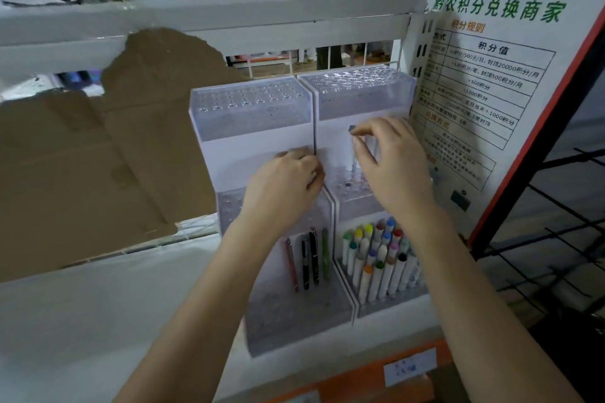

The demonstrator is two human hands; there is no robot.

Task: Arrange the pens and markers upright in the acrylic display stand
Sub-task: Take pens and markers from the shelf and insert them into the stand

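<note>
A: Grip status? Right hand [389,163], fingers curled, pinches a clear-barrelled pen [366,154] with a dark cap, held upright over the middle tier of the right acrylic stand [363,98].

B: Left hand [288,183]: fingers curled against the seam between the two stands, at 9 o'clock of the right hand; whether it holds anything cannot be told.

A: Surface: white shelf [98,304], torn brown cardboard [131,141] behind, printed poster [484,82] at 3 o'clock.

B: Stock: colour-capped white markers [379,258] upright in the right bottom tier, at 6 o'clock of the grip; four dark pens [309,258] upright in the left stand [248,108].

A: Room: shop shelving, people in the background beyond the rack.
</note>
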